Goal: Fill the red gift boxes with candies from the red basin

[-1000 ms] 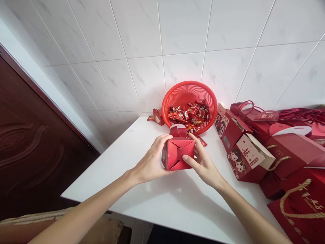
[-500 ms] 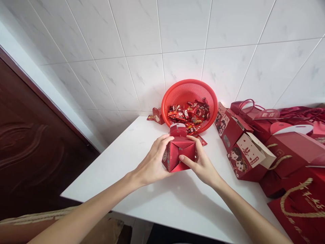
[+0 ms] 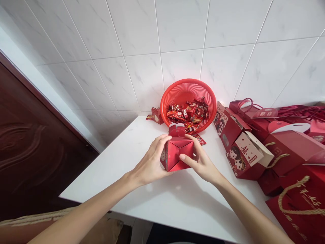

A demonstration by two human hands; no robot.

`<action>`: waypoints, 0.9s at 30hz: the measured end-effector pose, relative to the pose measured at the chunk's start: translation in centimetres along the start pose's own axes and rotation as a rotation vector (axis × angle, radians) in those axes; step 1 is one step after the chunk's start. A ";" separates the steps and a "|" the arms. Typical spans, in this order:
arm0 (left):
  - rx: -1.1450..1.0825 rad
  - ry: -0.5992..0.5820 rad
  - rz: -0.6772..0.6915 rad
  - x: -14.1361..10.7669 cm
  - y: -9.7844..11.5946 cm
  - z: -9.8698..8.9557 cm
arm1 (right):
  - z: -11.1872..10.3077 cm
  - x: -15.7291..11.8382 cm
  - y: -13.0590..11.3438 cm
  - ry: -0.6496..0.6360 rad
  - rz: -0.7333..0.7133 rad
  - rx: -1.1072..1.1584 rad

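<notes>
Between my two hands is a small red gift box [image 3: 175, 154], its folded bottom flaps facing me and its handle tab pointing away toward the basket. My left hand [image 3: 153, 157] grips the box's left side, thumb along the upper edge. On the right side, my right hand [image 3: 200, 159] holds the box with its thumb pressed on the flaps where they meet. Just beyond stands a red plastic basket [image 3: 213, 101], tilted toward me, with many red-wrapped sweets [image 3: 188, 113] inside. A flat red packet [image 3: 200, 139] lies at its front.
White table [image 3: 122, 162] against a tiled wall. Several red gift boxes [image 3: 245, 154] and a red bag with a rope handle [image 3: 302, 203] crowd the right side. Left of the basket sits a small red box [image 3: 157, 116]. A dark wooden door [image 3: 33, 145] is at far left.
The flaps on the box's end now sit flatter, with the gap at their middle smaller. Both hands keep their grip; the whole view has shifted slightly.
</notes>
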State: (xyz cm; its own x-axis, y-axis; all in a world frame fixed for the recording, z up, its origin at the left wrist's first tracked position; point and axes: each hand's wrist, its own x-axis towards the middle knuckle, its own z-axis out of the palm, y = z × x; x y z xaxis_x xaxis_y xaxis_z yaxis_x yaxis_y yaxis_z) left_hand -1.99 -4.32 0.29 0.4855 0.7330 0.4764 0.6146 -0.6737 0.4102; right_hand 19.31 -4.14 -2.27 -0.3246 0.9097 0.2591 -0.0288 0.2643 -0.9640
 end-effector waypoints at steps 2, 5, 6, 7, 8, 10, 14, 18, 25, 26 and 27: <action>-0.016 0.007 -0.005 0.0 -0.1 0.0 | -0.2 0.0 0.0 -0.011 0.001 0.013; -0.042 0.009 -0.032 0.1 0.0 0.0 | -0.1 -0.1 0.1 0.026 -0.027 -0.092; -0.054 0.007 -0.047 0.1 0.1 -0.1 | 0.0 -0.1 0.1 0.037 -0.029 -0.135; -0.074 0.003 -0.066 0.2 0.2 -0.1 | 0.0 -0.1 0.1 0.036 -0.020 -0.161; -0.113 -0.001 -0.091 0.3 0.3 -0.3 | -0.1 -0.1 0.0 0.024 -0.003 -0.162; -0.276 -0.024 -0.183 0.5 0.4 -0.6 | -0.5 -0.1 -0.1 -0.019 0.025 -0.100; -0.832 -0.114 -0.498 1.4 0.4 -1.3 | -2.0 0.0 -0.2 -0.050 -0.064 0.058; -1.157 -0.044 -0.727 2.3 0.4 -1.7 | -2.6 -0.4 -0.6 -0.119 -0.195 -0.008; -1.351 -0.381 -0.936 2.0 -0.7 -1.7 | -0.6 0.1 -2.3 0.198 -0.318 -0.328; -1.331 -0.454 -0.954 1.9 -0.9 -1.5 | -0.5 0.3 -2.6 0.250 -0.310 -0.374; -1.296 -0.511 -0.969 1.7 -1.1 -1.3 | -0.5 0.4 -2.8 0.299 -0.290 -0.427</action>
State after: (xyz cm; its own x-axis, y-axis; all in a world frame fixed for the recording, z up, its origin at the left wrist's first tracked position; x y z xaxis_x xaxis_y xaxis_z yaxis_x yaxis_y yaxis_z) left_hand -2.64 -2.40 1.63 0.5593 0.6705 -0.4874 0.0353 0.5681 0.8222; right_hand 19.73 -4.39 0.58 -0.0779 0.8152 0.5739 0.3263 0.5648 -0.7580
